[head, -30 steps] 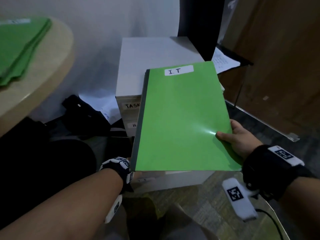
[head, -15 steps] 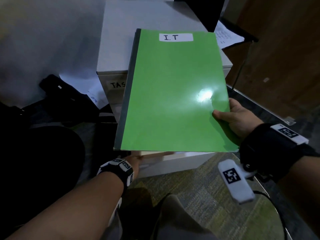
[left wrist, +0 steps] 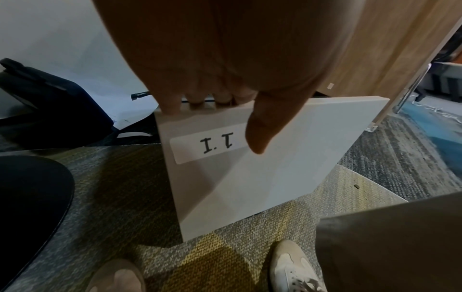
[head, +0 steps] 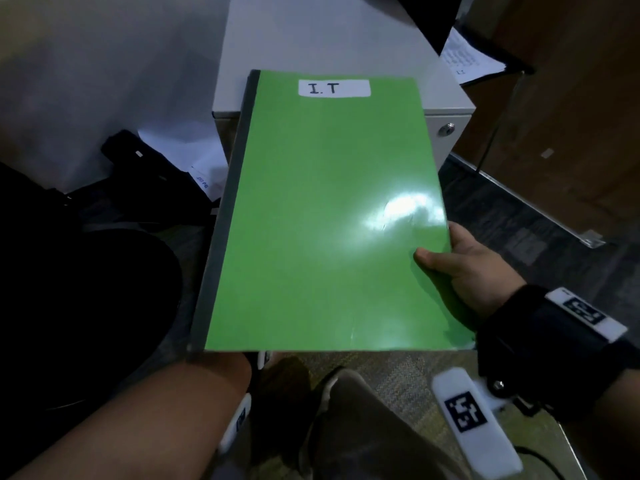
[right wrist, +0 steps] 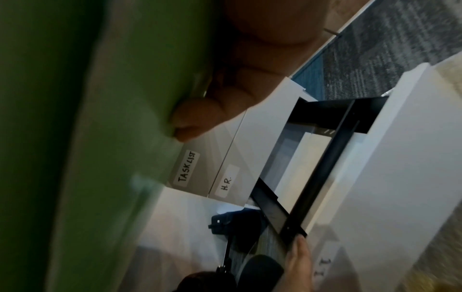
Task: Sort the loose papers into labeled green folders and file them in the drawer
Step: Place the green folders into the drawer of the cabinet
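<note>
A: Progress? The green folder (head: 325, 216) marked I.T is filled and closed, but not yet filed; it hangs just above the cabinet (head: 346, 46).

B: The bottom drawer (left wrist: 262, 158), labelled I.T, stands pulled out from the cabinet. Inside looks bare, though partly hidden. Dropping the folder in and shutting the drawer are left.

A: Fingers?

B: The right hand (head: 474, 268) pinches the folder's right edge, thumb on top, fingers (right wrist: 200, 120) underneath. The left hand (left wrist: 225, 65) hooks curled fingers over the drawer front's top edge, thumb loose against the label.

A: More folders elsewhere?

B: Cannot tell.
</note>
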A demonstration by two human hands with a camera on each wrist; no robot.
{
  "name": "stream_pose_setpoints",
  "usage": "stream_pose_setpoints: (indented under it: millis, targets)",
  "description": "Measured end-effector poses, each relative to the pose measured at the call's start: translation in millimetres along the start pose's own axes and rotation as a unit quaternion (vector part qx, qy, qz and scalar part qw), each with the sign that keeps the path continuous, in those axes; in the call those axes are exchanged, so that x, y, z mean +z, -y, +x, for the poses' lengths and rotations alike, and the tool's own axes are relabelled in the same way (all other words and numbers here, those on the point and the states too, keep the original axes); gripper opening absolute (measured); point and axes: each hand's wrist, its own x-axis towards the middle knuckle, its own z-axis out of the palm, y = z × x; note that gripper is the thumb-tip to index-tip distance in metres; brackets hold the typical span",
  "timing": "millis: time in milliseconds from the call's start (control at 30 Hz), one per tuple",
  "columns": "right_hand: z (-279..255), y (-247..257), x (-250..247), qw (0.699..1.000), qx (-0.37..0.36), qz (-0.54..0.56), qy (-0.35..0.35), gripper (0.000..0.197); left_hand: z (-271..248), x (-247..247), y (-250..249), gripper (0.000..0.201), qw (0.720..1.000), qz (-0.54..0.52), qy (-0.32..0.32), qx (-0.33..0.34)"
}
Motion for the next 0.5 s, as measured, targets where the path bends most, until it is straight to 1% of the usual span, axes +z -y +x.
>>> stream_pose_setpoints:
  millis: [33,100,167,233,367,500]
  targets:
    - [-8.6,-4.4,-1.6,1.000,0.003,0.013,0.013,0.032,-0.4,-2.1,-3.5,0.069,1.000,-0.004,0.000,0.009]
    - [-26.4,-12.6,-9.2,0.999,0.013,0.029,0.039,0.033,1.4,3.6,-14.1,0.067,1.000,-0.006,-0.006,0.019]
    - [-38.8,-17.3,-17.1,0.998,0.021,0.037,0.054,0.035,-0.5,6.1,-29.9,0.067,0.999,0.020,-0.009,0.030]
    - [-45.1,-21.6,-25.2,0.997,0.032,0.042,0.063,0.036,1.3,14.4,-38.4,0.069,1.000,0.015,-0.006,0.027]
    - [-49.3,-34.4,-40.1,0.997,0.067,-0.018,0.044,0.029,5.1,24.9,-56.2,0.076,0.999,0.026,-0.011,0.040]
    - [-42.1,-56.3,-49.6,0.987,0.116,-0.111,0.019,0.023,0.6,33.2,-60.6,0.082,0.998,0.051,-0.004,0.031]
